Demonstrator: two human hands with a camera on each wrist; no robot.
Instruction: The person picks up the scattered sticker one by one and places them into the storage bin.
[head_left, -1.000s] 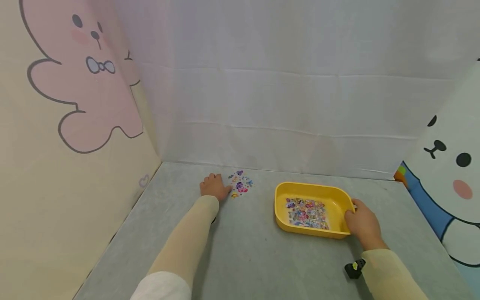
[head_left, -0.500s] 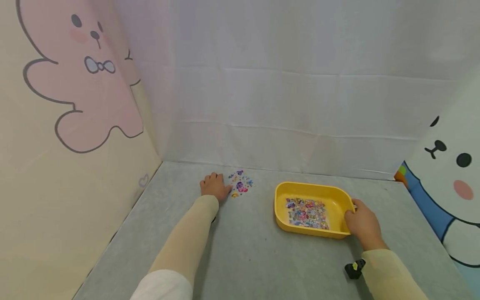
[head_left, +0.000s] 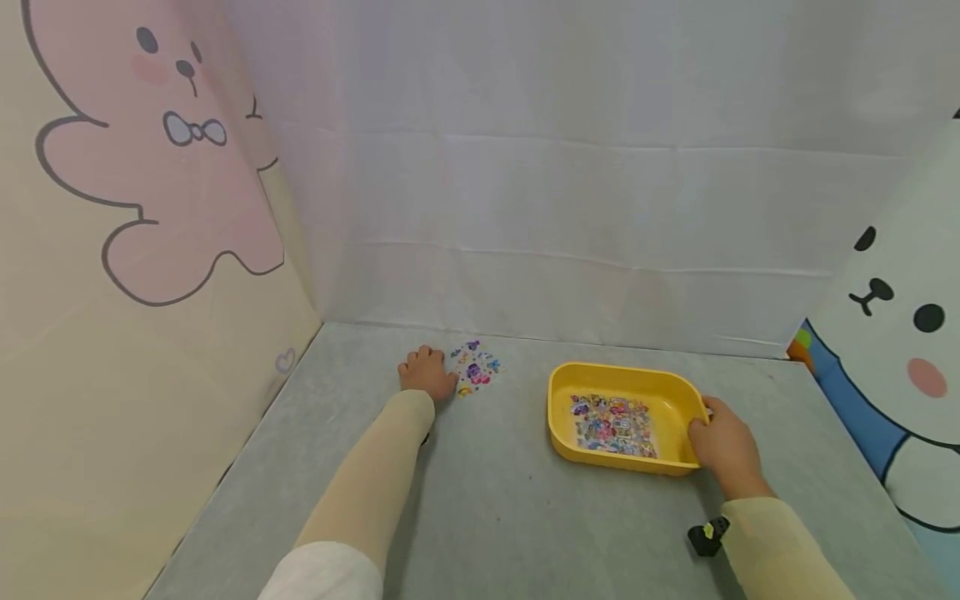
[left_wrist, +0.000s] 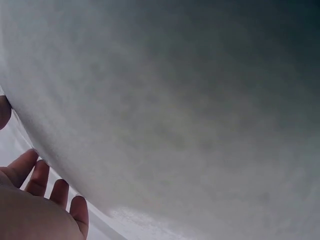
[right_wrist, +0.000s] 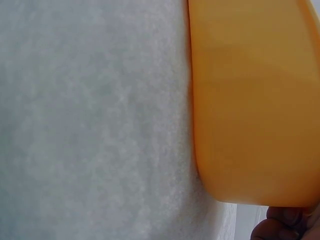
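In the head view my left hand point(head_left: 427, 373) rests on the grey cloth-covered table near the back edge, fingers spread forward. Its thumb touches or lies over the left edge of a clear sheet of small colourful stickers point(head_left: 476, 371); I cannot tell which. The left wrist view has the same fingers point(left_wrist: 39, 177) at its lower left, with nothing seen between them. My right hand point(head_left: 727, 446) grips the right end of a yellow plastic tray point(head_left: 678, 433), thumb over the rim. Flat inside the tray lies a dense patch of colourful stickers point(head_left: 615, 427). The right wrist view shows the tray's outer wall point(right_wrist: 255, 110).
A white curtain point(head_left: 562, 208) hangs along the table's back edge. Cartoon-printed cloth walls stand at the left point(head_left: 187, 217) and right point(head_left: 900, 367). A small black device point(head_left: 707, 537) sits at the right wrist. Grey table surface point(head_left: 517, 508) lies between the arms.
The sticker sheet by my left thumb has slid slightly left, along with that hand. My right hand and the tray stay in place. The head view has shifted a little.
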